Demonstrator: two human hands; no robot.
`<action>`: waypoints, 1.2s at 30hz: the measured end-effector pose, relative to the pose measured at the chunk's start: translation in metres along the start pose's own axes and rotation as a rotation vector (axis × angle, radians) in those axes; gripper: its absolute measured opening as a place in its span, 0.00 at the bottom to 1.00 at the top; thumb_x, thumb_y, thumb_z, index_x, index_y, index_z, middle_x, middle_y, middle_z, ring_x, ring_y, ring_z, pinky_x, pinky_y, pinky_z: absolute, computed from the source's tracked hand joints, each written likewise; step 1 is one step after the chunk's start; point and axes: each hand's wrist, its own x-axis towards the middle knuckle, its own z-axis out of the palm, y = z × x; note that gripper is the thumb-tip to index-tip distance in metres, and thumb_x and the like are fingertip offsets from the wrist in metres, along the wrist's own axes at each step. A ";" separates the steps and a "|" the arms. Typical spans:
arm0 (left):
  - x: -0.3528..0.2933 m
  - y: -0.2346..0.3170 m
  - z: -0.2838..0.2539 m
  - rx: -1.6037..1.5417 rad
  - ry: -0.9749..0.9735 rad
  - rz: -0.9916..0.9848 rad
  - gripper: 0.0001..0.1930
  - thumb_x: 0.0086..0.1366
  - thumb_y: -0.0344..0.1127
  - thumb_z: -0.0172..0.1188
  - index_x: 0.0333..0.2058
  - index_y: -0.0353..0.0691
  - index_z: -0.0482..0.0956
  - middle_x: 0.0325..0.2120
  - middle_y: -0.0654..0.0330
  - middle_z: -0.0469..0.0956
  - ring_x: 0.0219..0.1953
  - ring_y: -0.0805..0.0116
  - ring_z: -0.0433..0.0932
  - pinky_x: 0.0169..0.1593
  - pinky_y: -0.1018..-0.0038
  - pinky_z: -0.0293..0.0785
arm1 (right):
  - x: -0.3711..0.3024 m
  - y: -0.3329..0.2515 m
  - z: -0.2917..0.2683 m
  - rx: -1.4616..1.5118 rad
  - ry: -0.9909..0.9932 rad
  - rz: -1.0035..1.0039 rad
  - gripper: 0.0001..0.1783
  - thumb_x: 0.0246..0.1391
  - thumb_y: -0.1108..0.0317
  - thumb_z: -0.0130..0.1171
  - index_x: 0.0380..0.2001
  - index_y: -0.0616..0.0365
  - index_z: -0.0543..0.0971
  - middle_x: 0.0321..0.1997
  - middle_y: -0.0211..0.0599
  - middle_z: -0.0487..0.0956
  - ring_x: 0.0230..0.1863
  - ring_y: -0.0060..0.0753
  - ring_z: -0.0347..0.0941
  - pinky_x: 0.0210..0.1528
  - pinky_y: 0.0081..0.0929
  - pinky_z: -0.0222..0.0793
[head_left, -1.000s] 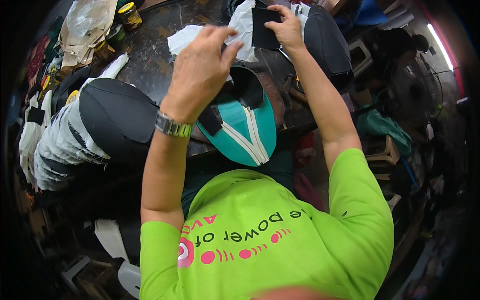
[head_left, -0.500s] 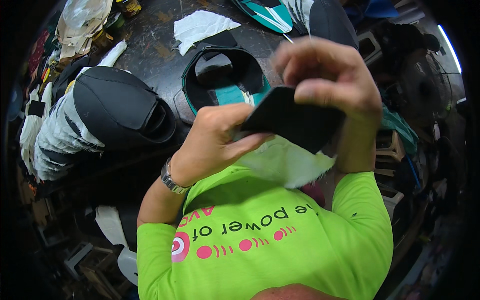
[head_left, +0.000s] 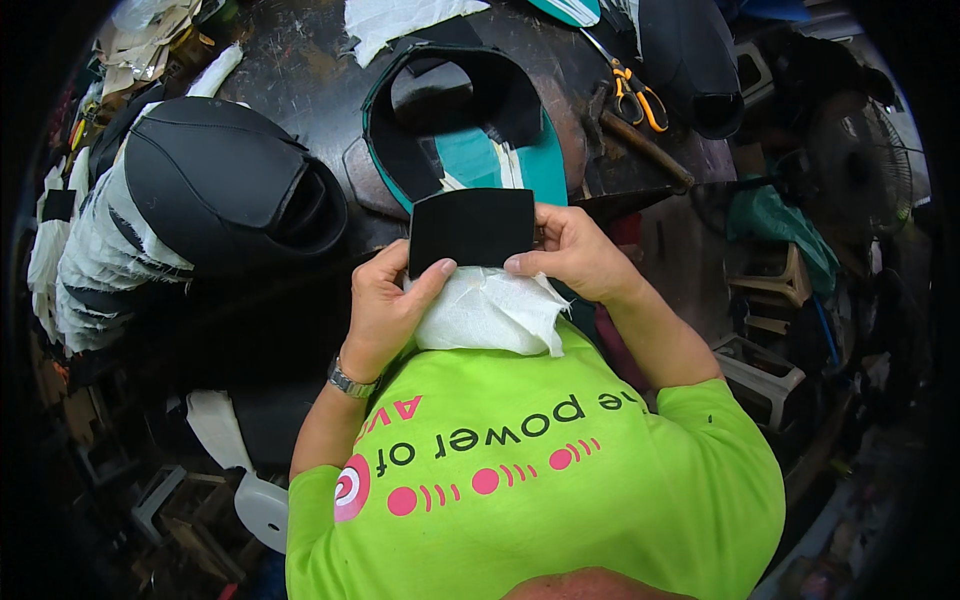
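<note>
Between my two hands, in front of my chest, is a black panel (head_left: 472,230) with a smooth, slightly curved surface. White cloth (head_left: 490,310) with a frayed edge hangs below it and looks joined to its lower edge. My left hand (head_left: 392,290) grips the panel's left side, thumb on the front near the bottom corner. At the right side my right hand (head_left: 578,252) pinches it, its thumb along the lower edge. The other fingers are partly hidden behind the panel. Just beyond it on the table stands a hollow black piece (head_left: 515,95) with teal inside.
To the left lies a bundle of nested black pieces (head_left: 215,185) with white frayed cloth. Orange-handled scissors (head_left: 637,97) and a wooden-handled hammer (head_left: 645,145) rest on the dark table (head_left: 290,75) at right. A white cloth piece (head_left: 400,22) is at the back. Plastic stools (head_left: 760,380) stand right.
My right hand has come down from above the panel to its right edge. The panel is now upright and level, rather than tilted, and the white cloth hangs straight below.
</note>
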 end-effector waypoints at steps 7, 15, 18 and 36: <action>0.004 0.006 0.013 0.056 0.095 0.107 0.09 0.63 0.30 0.70 0.40 0.31 0.85 0.26 0.60 0.82 0.26 0.82 0.73 0.30 0.80 0.68 | -0.015 -0.007 0.001 -0.030 0.101 -0.126 0.26 0.53 0.74 0.71 0.55 0.66 0.76 0.49 0.32 0.81 0.48 0.19 0.76 0.52 0.23 0.74; 0.017 0.014 0.013 0.226 0.203 0.174 0.12 0.63 0.29 0.70 0.42 0.35 0.79 0.30 0.55 0.81 0.28 0.70 0.80 0.34 0.77 0.74 | -0.001 -0.008 -0.005 -0.098 0.386 -0.284 0.18 0.56 0.81 0.63 0.51 0.66 0.78 0.43 0.32 0.81 0.42 0.16 0.76 0.45 0.18 0.74; 0.013 0.017 0.014 0.307 0.228 0.191 0.19 0.63 0.28 0.70 0.52 0.39 0.77 0.33 0.53 0.83 0.31 0.69 0.84 0.36 0.77 0.77 | 0.002 -0.007 -0.001 -0.443 0.534 -0.455 0.16 0.56 0.83 0.62 0.48 0.64 0.79 0.41 0.33 0.80 0.42 0.21 0.77 0.44 0.21 0.74; 0.079 0.022 0.003 0.731 0.092 0.331 0.10 0.64 0.26 0.63 0.44 0.38 0.82 0.35 0.53 0.78 0.33 0.50 0.83 0.37 0.61 0.81 | 0.080 -0.026 -0.013 -1.262 0.540 -0.717 0.13 0.51 0.86 0.59 0.40 0.64 0.82 0.37 0.44 0.79 0.36 0.50 0.80 0.39 0.37 0.77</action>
